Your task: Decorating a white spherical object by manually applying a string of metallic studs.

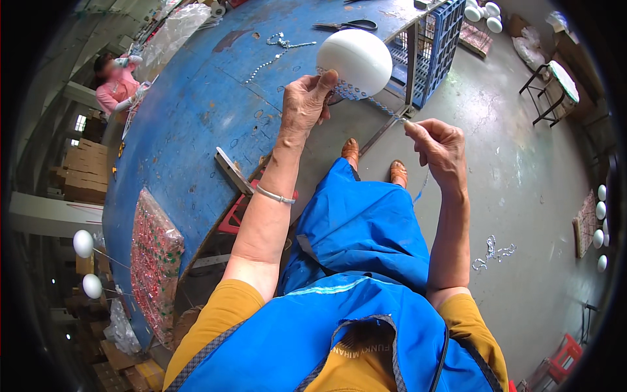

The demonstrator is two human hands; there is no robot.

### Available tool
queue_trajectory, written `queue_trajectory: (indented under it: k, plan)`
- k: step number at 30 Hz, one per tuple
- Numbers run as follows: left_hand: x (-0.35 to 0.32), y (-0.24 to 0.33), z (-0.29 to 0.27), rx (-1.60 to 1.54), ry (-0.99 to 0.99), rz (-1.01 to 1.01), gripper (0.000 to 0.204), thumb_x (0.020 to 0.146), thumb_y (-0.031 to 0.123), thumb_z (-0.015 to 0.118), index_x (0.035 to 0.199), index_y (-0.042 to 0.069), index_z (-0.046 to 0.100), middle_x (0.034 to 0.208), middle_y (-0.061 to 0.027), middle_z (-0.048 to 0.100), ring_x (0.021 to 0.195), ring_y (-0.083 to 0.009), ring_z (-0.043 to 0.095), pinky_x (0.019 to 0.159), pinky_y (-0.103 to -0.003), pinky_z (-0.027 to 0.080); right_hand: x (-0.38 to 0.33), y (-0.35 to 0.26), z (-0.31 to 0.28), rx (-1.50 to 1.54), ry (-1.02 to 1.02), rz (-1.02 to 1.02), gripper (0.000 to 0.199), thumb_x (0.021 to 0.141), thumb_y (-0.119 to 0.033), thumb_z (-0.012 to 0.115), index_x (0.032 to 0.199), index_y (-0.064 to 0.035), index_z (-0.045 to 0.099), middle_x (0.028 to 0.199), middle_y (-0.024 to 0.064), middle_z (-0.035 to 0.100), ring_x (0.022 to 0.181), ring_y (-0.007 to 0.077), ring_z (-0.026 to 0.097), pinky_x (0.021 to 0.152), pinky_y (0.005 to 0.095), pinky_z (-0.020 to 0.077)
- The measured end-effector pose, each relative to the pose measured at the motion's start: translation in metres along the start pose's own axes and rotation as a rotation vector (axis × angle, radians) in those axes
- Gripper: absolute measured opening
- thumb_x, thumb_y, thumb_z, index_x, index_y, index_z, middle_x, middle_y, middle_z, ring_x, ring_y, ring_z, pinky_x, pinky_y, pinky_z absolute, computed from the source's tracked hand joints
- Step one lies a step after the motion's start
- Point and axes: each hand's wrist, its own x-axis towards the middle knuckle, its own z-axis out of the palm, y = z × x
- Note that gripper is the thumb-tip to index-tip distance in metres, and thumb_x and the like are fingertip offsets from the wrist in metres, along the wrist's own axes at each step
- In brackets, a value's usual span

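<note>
My left hand [305,104] holds a white foam ball [356,60] up in front of me, fingers pressed against a band of small white beads wrapped around its lower part. A thin bead string [386,110] runs from the ball down to my right hand [439,147], which pinches the string taut between thumb and fingers. Both hands hover past the edge of a blue table [209,117], above my blue apron [366,222].
Scissors [346,26] and loose bead chain [282,44] lie on the table. A bag of red-and-white pieces [153,255] sits at its near end. A blue crate [439,40] stands right of the table. Bead chain [493,253] lies on the floor. A person in pink [117,81] works far left.
</note>
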Motion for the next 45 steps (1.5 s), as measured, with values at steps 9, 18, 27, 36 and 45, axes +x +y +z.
queue_trajectory:
  k: [9, 18, 27, 36, 45]
  plan:
    - [0.0, 0.0, 0.0, -0.035, 0.02, -0.05, 0.066, 0.071, 0.061, 0.072, 0.085, -0.001, 0.057, 0.065, -0.0042, 0.058, 0.042, -0.0073, 0.05, 0.035, -0.02, 0.035, -0.003, 0.001, 0.001, -0.055, 0.073, -0.062, 0.026, 0.085, -0.025, 0.07, 0.08, -0.0001, 0.068, 0.056, -0.0008, 0.055, 0.046, 0.0036, 0.048, 0.04, 0.0189, 0.035]
    - [0.004, -0.008, 0.012, 0.061, 0.441, 0.352, 0.062, 0.076, 0.056, 0.07, 0.09, -0.004, 0.06, 0.061, -0.002, 0.056, 0.047, -0.0076, 0.052, 0.042, -0.021, 0.041, 0.026, 0.03, 0.029, 0.094, 0.039, -0.001, 0.028, 0.084, -0.026, 0.072, 0.081, 0.0013, 0.068, 0.056, -0.0011, 0.054, 0.045, 0.0037, 0.047, 0.04, 0.0195, 0.0357]
    - [-0.004, 0.003, 0.008, 0.206, 0.164, 0.227, 0.052, 0.081, 0.051, 0.068, 0.084, -0.001, 0.061, 0.065, -0.0019, 0.062, 0.05, -0.0064, 0.053, 0.042, -0.021, 0.041, 0.014, 0.018, 0.013, 0.028, 0.055, 0.005, 0.027, 0.084, -0.026, 0.072, 0.081, 0.0006, 0.068, 0.055, -0.0018, 0.054, 0.044, 0.0028, 0.046, 0.039, 0.019, 0.0344]
    - [-0.002, -0.004, 0.003, -0.112, 0.109, 0.006, 0.053, 0.078, 0.054, 0.069, 0.08, 0.001, 0.061, 0.059, -0.0028, 0.059, 0.043, -0.009, 0.055, 0.034, -0.021, 0.038, 0.015, 0.001, 0.012, -0.04, 0.078, -0.066, 0.027, 0.083, -0.025, 0.073, 0.08, 0.0007, 0.068, 0.054, -0.0027, 0.053, 0.044, 0.0026, 0.046, 0.04, 0.0189, 0.0347]
    - [-0.007, 0.01, 0.007, 0.139, 0.128, 0.082, 0.062, 0.077, 0.058, 0.067, 0.093, -0.001, 0.059, 0.061, -0.0015, 0.059, 0.044, -0.0076, 0.054, 0.034, -0.02, 0.038, 0.035, 0.032, 0.035, 0.045, 0.09, -0.069, 0.029, 0.083, -0.027, 0.073, 0.078, 0.0008, 0.068, 0.054, -0.0029, 0.053, 0.046, 0.0022, 0.046, 0.04, 0.0195, 0.0355]
